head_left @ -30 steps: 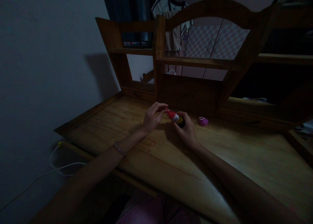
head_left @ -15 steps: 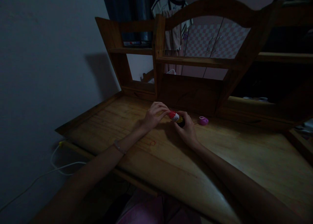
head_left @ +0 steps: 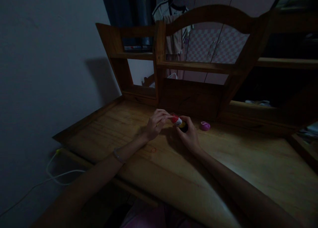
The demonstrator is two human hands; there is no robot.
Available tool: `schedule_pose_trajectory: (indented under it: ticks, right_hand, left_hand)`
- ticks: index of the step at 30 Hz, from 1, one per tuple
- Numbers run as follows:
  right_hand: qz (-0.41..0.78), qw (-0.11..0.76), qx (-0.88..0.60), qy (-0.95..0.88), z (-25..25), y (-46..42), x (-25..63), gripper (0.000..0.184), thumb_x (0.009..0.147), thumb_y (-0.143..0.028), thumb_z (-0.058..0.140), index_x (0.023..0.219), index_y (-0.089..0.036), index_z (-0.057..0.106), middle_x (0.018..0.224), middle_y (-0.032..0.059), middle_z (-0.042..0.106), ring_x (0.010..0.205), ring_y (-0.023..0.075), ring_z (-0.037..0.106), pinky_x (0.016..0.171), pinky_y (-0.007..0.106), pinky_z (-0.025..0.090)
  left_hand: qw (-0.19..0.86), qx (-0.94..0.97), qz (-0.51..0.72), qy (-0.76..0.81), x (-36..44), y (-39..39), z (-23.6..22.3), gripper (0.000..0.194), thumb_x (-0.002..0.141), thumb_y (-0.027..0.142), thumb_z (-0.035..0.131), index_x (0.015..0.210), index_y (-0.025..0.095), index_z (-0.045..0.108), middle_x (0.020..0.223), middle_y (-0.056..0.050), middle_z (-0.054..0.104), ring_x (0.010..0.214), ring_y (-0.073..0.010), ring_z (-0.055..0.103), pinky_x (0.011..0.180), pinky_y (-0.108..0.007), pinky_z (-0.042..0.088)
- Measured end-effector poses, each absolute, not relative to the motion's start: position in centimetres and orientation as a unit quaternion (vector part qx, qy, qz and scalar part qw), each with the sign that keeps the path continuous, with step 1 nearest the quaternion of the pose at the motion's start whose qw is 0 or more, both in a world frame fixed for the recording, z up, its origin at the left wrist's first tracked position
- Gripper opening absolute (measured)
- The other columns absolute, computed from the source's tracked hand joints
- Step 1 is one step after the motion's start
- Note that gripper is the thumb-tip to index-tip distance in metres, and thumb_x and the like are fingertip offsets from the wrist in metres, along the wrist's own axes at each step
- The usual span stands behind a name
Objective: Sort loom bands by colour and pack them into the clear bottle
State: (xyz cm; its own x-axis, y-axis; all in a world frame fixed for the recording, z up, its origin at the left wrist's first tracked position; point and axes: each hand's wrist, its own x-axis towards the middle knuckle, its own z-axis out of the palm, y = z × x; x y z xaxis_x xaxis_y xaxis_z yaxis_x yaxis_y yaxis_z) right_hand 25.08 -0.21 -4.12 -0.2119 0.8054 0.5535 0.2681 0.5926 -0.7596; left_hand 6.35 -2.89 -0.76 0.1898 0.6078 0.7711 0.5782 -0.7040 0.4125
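Observation:
A small bottle [head_left: 184, 126] with a dark body, a yellow and white label and a red cap [head_left: 175, 118] leans toward the left over the desk. My right hand [head_left: 190, 135] is wrapped round its body, thumb on the near side and fingers on the far side. At the cap, my left hand [head_left: 157, 122] has its fingertips closed against the red part; the exact grip is too dark to make out. On the desktop below lies a thin red ring like a rubber band [head_left: 153, 150]. A small purple object with a pale loop [head_left: 205, 126] rests right of my right hand.
The wooden desk [head_left: 119, 122] carries a shelf hutch [head_left: 196, 66] along its back. At the left is a wall [head_left: 49, 72], with a white cable [head_left: 57, 178] hanging beside the desk's corner. Clothes [head_left: 171, 32] and a checked cupboard [head_left: 201, 45] stand behind.
My left hand's fingers have shifted at the red cap, the thumb drawing back from it. My right hand keeps its hold on the bottle. The whole view has tilted slightly upward.

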Motion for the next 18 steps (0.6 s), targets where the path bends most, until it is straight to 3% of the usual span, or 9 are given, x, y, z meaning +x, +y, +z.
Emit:
schedule_pose_trajectory:
  ticks: [4,7,18]
  right_hand:
    - [0.288,0.515,-0.37,-0.717,-4.0,-0.2,25.1,0.034,0.082,-0.026,0.06,0.115,-0.026,0.054,0.11,0.0056,0.063,0.101,0.0248,0.059,0.088,0.04,0.048]
    - [0.312,0.519,-0.376,-0.702,-3.7,-0.2,25.1,0.033,0.081,-0.025,0.059,0.114,-0.027,0.054,0.109,0.0052,0.063,0.1,0.0245,0.059,0.088,0.04,0.048]
    - [0.331,0.518,-0.385,-0.689,-3.7,-0.2,25.2,0.035,0.08,-0.023,0.06,0.115,-0.029,0.055,0.112,0.0047,0.063,0.104,0.0256,0.059,0.093,0.042,0.048]
  left_hand:
    - [0.057,0.755,0.508,0.41,6.8,-3.6,-0.5,0.03,0.099,0.024,0.04,0.116,0.02,0.064,0.11,-0.009,0.063,0.11,-0.0217,0.055,0.098,-0.043,0.046]
    - [0.055,0.729,0.523,0.438,7.1,-3.4,-0.8,0.02,0.096,0.023,0.05,0.109,0.022,0.064,0.107,-0.008,0.062,0.107,-0.0205,0.057,0.096,-0.04,0.048]
    - [0.03,0.7,0.538,0.469,6.7,-2.0,-2.1,0.016,0.094,0.023,0.055,0.099,0.028,0.07,0.105,-0.004,0.057,0.103,-0.0194,0.057,0.092,-0.037,0.051]
